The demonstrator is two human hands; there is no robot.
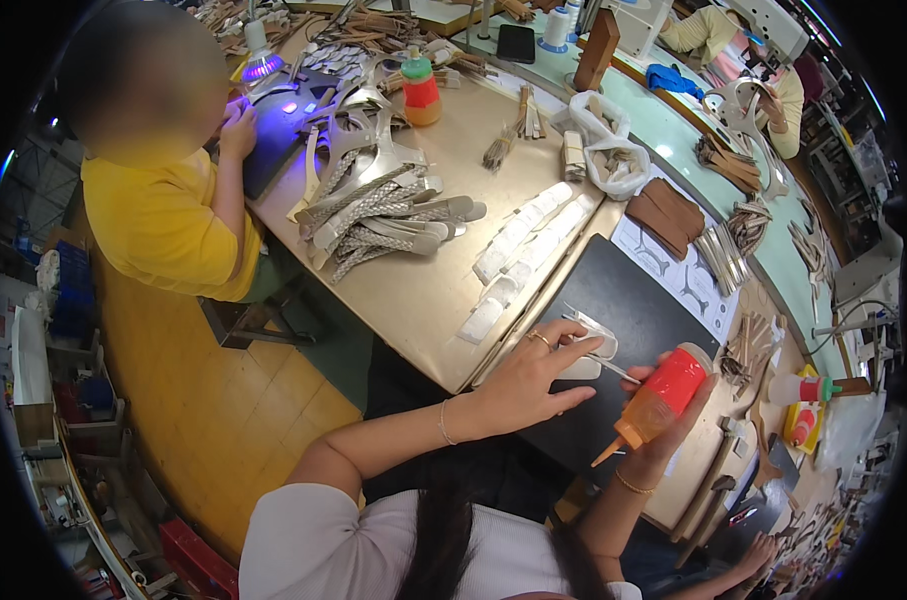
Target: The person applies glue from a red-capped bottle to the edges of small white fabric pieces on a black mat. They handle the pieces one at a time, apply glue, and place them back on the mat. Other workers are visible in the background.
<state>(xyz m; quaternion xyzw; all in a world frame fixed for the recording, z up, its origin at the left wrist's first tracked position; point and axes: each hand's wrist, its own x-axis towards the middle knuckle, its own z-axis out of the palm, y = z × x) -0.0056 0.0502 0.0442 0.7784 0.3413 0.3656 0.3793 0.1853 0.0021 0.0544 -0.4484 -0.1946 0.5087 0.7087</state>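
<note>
My right hand (688, 415) wraps round a squeeze bottle (663, 395) with a red band and an orange body, its narrow nozzle tilted down to the left. A thin pale rod (616, 371) sticks out from the same hand toward a small white strap-like piece (601, 343). That piece lies on a black mat (628, 290). My left hand (545, 375) is spread over the mat's left edge, with fingertips resting on the white piece. Partly under its fingers is another pale piece (581, 371). What else the left fingers touch is hidden.
White strips (518, 240) and braided straps (383, 215) lie on the table to the left. Brown leather pieces (665, 215) sit beyond the mat, near a white bag (613, 150). A co-worker in yellow (163, 220) works under a lamp (261, 60). Another hand (758, 555) shows lower right.
</note>
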